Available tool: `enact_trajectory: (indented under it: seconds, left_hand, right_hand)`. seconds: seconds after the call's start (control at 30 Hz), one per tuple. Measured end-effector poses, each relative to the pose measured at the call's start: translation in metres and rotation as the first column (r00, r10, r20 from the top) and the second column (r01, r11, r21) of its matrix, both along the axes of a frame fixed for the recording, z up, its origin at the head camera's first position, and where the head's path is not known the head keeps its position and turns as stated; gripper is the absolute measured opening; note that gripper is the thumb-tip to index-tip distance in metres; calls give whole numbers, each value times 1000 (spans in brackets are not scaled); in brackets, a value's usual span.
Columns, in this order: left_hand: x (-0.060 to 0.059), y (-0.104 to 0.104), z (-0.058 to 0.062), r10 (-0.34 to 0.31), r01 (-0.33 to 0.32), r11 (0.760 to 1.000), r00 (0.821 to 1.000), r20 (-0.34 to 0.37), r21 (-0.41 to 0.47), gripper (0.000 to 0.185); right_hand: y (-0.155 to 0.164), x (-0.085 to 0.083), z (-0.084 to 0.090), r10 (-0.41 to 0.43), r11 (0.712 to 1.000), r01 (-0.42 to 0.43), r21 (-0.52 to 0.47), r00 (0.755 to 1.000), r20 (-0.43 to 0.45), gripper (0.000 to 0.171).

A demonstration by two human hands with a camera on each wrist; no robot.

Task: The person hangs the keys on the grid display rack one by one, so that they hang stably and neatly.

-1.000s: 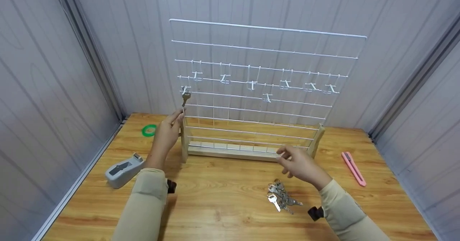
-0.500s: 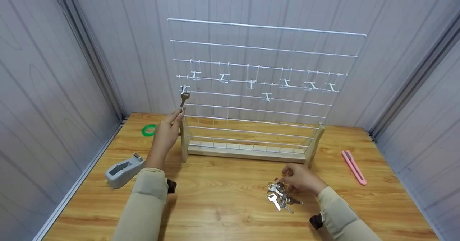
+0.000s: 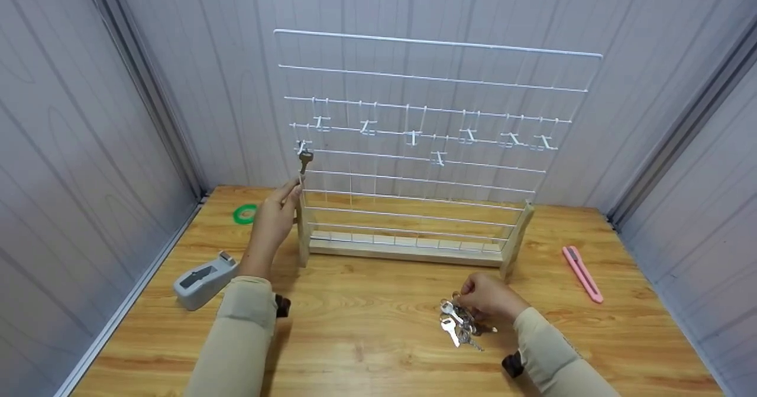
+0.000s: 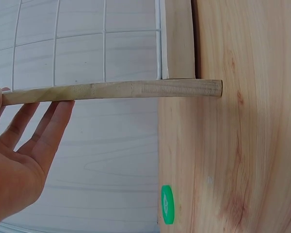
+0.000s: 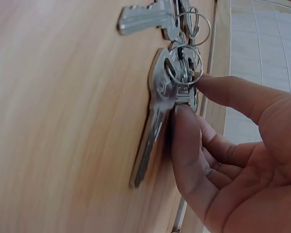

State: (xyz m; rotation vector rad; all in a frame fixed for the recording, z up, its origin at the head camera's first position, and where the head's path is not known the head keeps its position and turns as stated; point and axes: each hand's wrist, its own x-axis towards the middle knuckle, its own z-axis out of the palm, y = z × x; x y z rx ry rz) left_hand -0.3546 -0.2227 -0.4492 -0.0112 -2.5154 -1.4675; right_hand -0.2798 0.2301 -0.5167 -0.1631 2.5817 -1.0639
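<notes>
Your right hand pinches one silver key from the pile; your left hand, fingers straight, touches the white wire grid rack's wooden post at nine o'clock.

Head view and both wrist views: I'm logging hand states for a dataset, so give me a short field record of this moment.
left hand: open, straight fingers against the rack's wooden side post
right hand: pinches a key from the pile of keys on the table
wire grid rack: upright, one key hanging at its left edge
other items: tape dispenser, green tape roll, pink utility knife
</notes>
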Motion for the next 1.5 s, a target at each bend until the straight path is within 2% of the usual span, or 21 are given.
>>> enact_trajectory:
  seconds: [0.27, 0.43, 0.67, 0.83, 1.1, 1.27, 1.4, 1.5]
  left_hand:
    - [0, 0, 0, 20, -21, 999, 999, -25, -30, 47]
    - [-1, 0, -1, 10, -10, 1000, 1000, -18, 3, 49]
    - [-1, 1, -1, 20, -20, 1000, 999, -32, -11, 49]
    - [-1, 0, -1, 19, -19, 1000, 1000, -16, 2, 50]
    - [1, 0, 1, 0, 0, 1000, 1000, -15, 16, 50]
    - [0, -1, 2, -6, 7, 999, 1000, -10, 35, 51]
    - [-1, -1, 0, 6, -6, 1000, 1000, -29, 5, 51]
    - [-2, -1, -1, 15, -16, 1000, 999, -50, -9, 50]
  right_hand:
    - [-1, -1, -1, 15, 1000, -15, 8, 1000, -17, 17]
    - [0, -1, -2, 27, 999, -28, -23, 999, -29, 18]
    - [0, 0, -6, -12, 998, 11, -61, 1000, -8, 17]
    - [0, 1, -7, -21, 994, 21, -107, 1000, 5, 13]
    - [3, 6, -1, -44, 985, 47, -163, 999, 23, 16]
    - [4, 8, 8, -3, 989, -3, -149, 999, -36, 22]
    - [4, 9, 11, 29, 991, -42, -126, 994, -105, 23]
    - [3, 10, 14, 39, 985, -54, -162, 994, -98, 25]
